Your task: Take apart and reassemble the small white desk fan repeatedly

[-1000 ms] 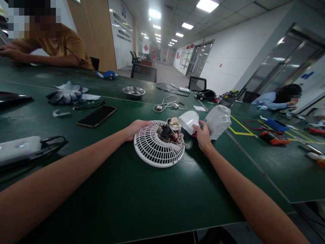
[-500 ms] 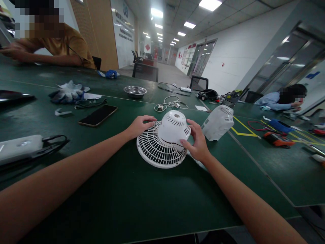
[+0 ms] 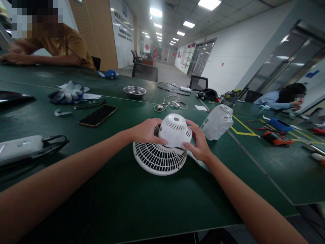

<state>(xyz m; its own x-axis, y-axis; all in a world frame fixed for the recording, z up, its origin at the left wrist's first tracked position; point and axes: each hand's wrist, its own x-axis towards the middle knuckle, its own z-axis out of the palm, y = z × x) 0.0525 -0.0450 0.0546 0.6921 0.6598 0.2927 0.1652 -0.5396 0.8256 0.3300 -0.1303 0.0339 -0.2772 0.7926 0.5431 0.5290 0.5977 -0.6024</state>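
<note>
A white fan grille (image 3: 158, 161) lies flat on the green table (image 3: 122, 196). On its middle sits a white domed motor cover (image 3: 175, 130) with small vent slots. My left hand (image 3: 146, 132) grips the cover's left side, fingers curled round it. My right hand (image 3: 199, 142) holds the cover's right side, thumb and fingers pressed against its lower edge. The motor beneath is hidden by the cover. A second white fan housing (image 3: 218, 121) lies just right of my right hand.
A black phone (image 3: 98, 115), white power bank with cable (image 3: 20, 147), gloves (image 3: 67, 95), steel bowl (image 3: 134, 90) and white cable (image 3: 169, 103) lie on the table. Red and blue tools (image 3: 276, 137) sit at right. A person in a yellow shirt (image 3: 61, 47) sits at far left, another (image 3: 279, 100) at far right.
The motor was bare and my right hand held the cover beside it. The cover now sits over the motor, and my left hand has moved from the grille's rim onto the cover.
</note>
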